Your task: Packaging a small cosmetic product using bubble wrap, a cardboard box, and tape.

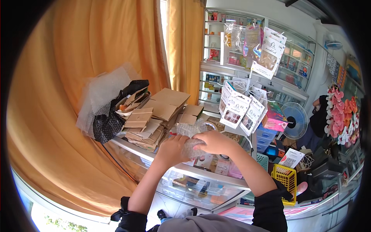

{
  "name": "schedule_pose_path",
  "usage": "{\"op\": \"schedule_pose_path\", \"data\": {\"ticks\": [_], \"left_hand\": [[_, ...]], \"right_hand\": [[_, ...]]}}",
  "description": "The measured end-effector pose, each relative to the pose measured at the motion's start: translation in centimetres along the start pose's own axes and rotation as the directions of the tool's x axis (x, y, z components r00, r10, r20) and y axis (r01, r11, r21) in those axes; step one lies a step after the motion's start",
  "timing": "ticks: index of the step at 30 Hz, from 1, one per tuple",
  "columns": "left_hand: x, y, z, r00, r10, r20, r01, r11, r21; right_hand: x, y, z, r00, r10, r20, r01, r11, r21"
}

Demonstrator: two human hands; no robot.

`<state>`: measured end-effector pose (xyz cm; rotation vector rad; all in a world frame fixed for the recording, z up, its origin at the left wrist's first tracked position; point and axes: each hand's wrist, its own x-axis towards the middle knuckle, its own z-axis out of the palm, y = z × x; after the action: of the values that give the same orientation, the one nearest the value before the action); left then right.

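Note:
Clear bubble wrap (192, 148) is bunched between both hands, over the glass display counter (174, 169). My left hand (172, 149) grips its left side, and my right hand (213, 142) closes on it from the right, thumb pressed in. A looser part of the wrap rises beyond the fingers. Whether anything lies inside the wrap cannot be made out. Partly behind it is a roll of tape (211, 125). Stacked flattened cardboard (166, 104) lies left of the hands on the counter.
Black bubble wrap (107, 127) and a larger clear sheet (98, 90) lie at the counter's left end by an orange curtain (72, 58). A rack of press-on nail packs (236, 110) stands beyond my right hand. Further right are a fan (294, 120), yellow basket (285, 182) and a person (317, 121).

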<state>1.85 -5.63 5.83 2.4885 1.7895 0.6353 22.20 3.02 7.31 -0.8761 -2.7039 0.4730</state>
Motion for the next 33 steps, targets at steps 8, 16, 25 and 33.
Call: {"op": "schedule_pose_path", "data": {"ticks": [8,16,25,33], "left_hand": [[1.8,-1.2,-1.4,0.979,-0.056,0.194,0.077,0.992,-0.103],[1.5,-1.6,-1.2,0.940,-0.085,0.331,0.164,0.962,-0.217],[0.8,-2.4,0.0,0.999,-0.015,0.049,0.030,0.949,-0.315],[1.0,-2.2,-1.7,0.945,-0.100,0.311,0.230,0.880,-0.415]], "right_hand": [[-0.8,-0.9,1.5,0.972,-0.183,-0.146,0.144,0.959,-0.242],[-1.0,-0.2,1.3,0.991,-0.124,-0.055,0.119,0.989,-0.083],[1.2,0.6,-0.4,0.972,0.035,0.233,-0.057,0.994,0.091],[2.2,1.4,-1.0,0.901,0.067,0.429,-0.134,0.983,0.129]]}}
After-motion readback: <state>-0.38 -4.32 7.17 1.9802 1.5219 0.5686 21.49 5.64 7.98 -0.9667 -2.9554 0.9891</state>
